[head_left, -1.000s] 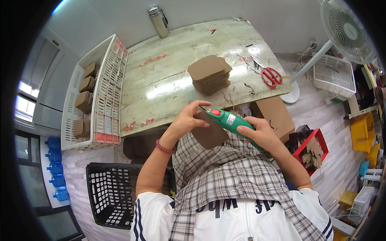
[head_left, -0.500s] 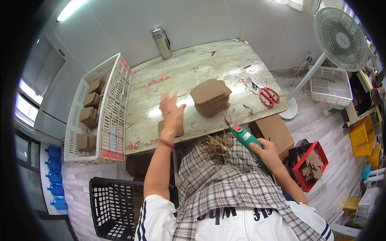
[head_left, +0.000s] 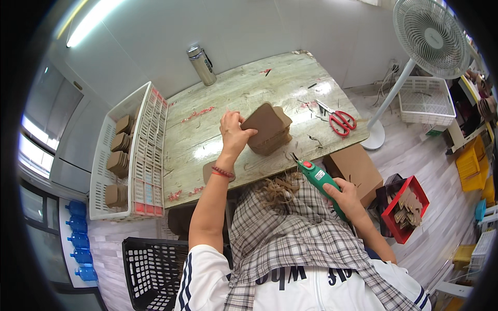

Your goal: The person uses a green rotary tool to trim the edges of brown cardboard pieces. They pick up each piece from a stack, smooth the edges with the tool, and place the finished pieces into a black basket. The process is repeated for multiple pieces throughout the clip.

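Observation:
On the table, near its front edge, is a stack of flat brown pieces [head_left: 270, 145] with rounded corners. My left hand [head_left: 236, 132] is closed on the left edge of the top brown piece [head_left: 264, 123], thumb over it, and that piece is tilted up off the stack. Another brown piece [head_left: 208, 170] lies by the front edge, partly covered by my left wrist. My right hand [head_left: 346, 198] grips a green handheld power cutter [head_left: 317, 179] with a red button, its pointed metal tip over the table's front edge. Brown trimmings [head_left: 280, 189] lie on my checked apron.
Red-handled scissors [head_left: 341, 123] and dark scraps lie on the table [head_left: 228, 96]. A steel flask [head_left: 201, 65] stands at the back. White crate [head_left: 148, 155] with brown stacks is at left, black crate [head_left: 155, 274] lower left. Right: carton [head_left: 358, 168], red box [head_left: 407, 236], fan [head_left: 432, 39].
My left hand has moved right onto the stack and taken hold of its top piece, lifting one side. My right hand keeps the green cutter in nearly the same place. The view has shifted slightly.

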Action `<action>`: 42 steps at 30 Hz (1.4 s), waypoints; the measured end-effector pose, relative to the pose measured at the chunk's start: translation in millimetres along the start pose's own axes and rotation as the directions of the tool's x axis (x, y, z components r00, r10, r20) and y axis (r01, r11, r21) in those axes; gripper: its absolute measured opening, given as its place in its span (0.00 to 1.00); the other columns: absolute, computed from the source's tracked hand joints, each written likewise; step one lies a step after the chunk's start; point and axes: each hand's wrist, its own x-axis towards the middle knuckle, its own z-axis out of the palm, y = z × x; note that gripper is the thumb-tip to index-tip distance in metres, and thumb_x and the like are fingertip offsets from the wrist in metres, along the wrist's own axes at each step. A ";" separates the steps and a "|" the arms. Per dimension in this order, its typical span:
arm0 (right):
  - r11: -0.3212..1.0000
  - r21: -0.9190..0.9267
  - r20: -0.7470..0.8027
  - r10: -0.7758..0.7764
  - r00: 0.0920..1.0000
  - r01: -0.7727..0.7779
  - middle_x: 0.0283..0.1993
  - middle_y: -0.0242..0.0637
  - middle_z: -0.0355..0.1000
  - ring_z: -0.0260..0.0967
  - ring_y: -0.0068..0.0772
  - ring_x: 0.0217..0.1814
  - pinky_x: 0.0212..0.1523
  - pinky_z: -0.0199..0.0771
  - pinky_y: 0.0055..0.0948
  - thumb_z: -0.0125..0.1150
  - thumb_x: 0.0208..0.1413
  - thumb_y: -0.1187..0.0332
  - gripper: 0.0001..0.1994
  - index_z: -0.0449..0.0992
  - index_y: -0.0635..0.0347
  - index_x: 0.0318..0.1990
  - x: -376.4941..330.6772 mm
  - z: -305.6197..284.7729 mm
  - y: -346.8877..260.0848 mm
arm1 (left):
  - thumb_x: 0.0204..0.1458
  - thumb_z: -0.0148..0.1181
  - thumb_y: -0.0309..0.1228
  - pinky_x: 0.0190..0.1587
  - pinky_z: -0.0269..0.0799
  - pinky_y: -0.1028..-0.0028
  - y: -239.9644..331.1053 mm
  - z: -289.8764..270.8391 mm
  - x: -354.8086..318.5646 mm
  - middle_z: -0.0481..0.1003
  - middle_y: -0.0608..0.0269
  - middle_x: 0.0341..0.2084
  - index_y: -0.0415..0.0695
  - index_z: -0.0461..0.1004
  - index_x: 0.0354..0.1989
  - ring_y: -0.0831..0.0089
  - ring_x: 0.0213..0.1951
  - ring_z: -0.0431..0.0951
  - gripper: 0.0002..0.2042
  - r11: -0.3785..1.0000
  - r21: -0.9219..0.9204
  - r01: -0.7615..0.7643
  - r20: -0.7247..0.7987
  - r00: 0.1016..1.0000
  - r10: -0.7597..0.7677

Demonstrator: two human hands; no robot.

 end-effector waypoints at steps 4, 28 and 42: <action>1.000 0.010 -0.017 -0.010 1.000 0.010 0.25 0.31 0.70 0.66 0.17 0.22 0.23 0.67 0.21 0.62 0.56 0.59 0.17 0.76 0.68 0.38 -1.2 -0.9 -7.7 | 0.45 0.66 0.22 0.46 0.65 0.74 27.7 -22.6 -14.7 0.73 0.64 0.32 0.43 0.65 0.31 0.74 0.39 0.70 0.13 0.667 -0.660 0.346 0.215 0.938 -0.273; 0.987 0.055 -0.094 -0.148 0.985 0.154 0.27 0.31 0.71 0.64 0.15 0.23 0.24 0.63 0.16 0.58 0.60 0.57 0.16 0.74 0.64 0.41 -7.1 15.9 -55.3 | 0.54 0.54 0.15 0.59 0.69 0.65 128.7 28.8 -63.5 0.71 0.59 0.52 0.42 0.64 0.56 0.65 0.54 0.72 0.20 -0.426 -0.902 0.069 0.265 0.868 -0.421; 0.981 0.087 -0.098 -0.167 0.981 0.175 0.27 0.31 0.70 0.64 0.15 0.22 0.24 0.66 0.16 0.57 0.60 0.56 0.17 0.73 0.64 0.40 -2.2 5.4 -69.8 | 0.53 0.55 0.16 0.54 0.74 0.65 128.9 36.9 -98.6 0.73 0.59 0.49 0.43 0.66 0.52 0.66 0.51 0.75 0.18 -0.331 -0.912 0.242 0.334 0.907 -0.257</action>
